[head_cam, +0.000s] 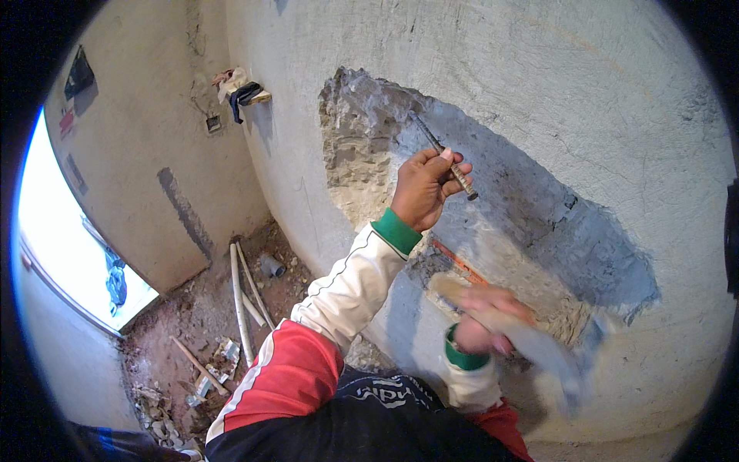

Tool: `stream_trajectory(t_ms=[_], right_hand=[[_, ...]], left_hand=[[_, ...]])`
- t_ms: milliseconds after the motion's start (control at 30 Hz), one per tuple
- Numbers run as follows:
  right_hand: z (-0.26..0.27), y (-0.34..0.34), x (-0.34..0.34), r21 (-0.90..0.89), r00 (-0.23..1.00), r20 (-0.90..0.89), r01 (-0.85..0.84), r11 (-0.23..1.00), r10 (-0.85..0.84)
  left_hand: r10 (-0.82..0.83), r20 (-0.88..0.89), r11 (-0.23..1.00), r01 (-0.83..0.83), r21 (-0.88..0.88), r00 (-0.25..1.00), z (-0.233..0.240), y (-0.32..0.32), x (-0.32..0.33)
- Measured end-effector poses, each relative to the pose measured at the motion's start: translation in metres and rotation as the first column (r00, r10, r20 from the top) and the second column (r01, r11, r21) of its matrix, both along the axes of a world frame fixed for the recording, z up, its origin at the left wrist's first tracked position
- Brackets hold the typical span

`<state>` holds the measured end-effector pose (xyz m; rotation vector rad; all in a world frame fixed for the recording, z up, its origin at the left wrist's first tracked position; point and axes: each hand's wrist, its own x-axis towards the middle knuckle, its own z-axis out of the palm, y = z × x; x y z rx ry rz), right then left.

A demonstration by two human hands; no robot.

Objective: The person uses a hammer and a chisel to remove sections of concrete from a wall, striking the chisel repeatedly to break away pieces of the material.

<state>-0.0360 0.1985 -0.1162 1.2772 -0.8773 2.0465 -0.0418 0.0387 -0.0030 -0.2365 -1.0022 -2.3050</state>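
Note:
My left hand [420, 187] grips a ribbed steel rod [433, 138], probably a rebar chisel. Its far tip meets the rough upper part of a broken-out hollow [508, 190] in the plastered wall, and its blunt end points down to the right. Lower and to the right, my right hand [491, 317] is closed around the handle of a motion-blurred striking tool [545, 349], which looks like a hammer. The blur hides the exact shape of its head. An orange strip [459, 263], perhaps a conduit, runs along the hollow's lower edge, partly behind that hand.
Several pale pipes [241, 300] lean in the corner on the left near a grey pipe piece [271, 265]. A wooden handle [199, 365] lies among rubble. Cloths rest on a small wall ledge [260, 97]; an electrical box [213, 123] is recessed in the side wall. Light enters through a doorway [63, 231].

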Motion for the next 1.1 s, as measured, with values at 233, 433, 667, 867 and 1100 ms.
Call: stream_trajectory(t_ms=[233, 433, 667, 867, 1100], right_hand=[[-0.004, 0.011, 0.008, 0.383, 0.893, 0.448, -0.151, 0.911, -0.04], [0.033, -0.001, 0.008, 0.012, 0.957, 0.285, -0.06, 0.998, 0.054], [-0.01, -0.008, 0.002, 0.434, 0.901, 0.434, -0.228, 0.872, 0.019], [0.045, -0.001, 0.016, -0.27, 0.968, 0.112, -0.189, 0.944, 0.225], [-0.017, -0.008, -0.002, 0.481, 0.857, 0.515, -0.32, 0.816, 0.033]], left_hand=[[0.033, 0.007, 0.997, -0.033, 0.07, 0.999, -0.01, 0.0, -0.012], [0.02, -0.039, 0.998, -0.018, 0.058, 0.999, 0.001, 0.001, -0.015], [0.059, 0.0, 0.991, -0.058, 0.119, 0.998, -0.006, -0.005, -0.02], [0.027, -0.075, 0.995, -0.019, 0.098, 0.997, 0.001, -0.007, -0.02], [0.061, -0.029, 0.994, -0.059, 0.09, 0.998, 0.003, -0.006, -0.025]])
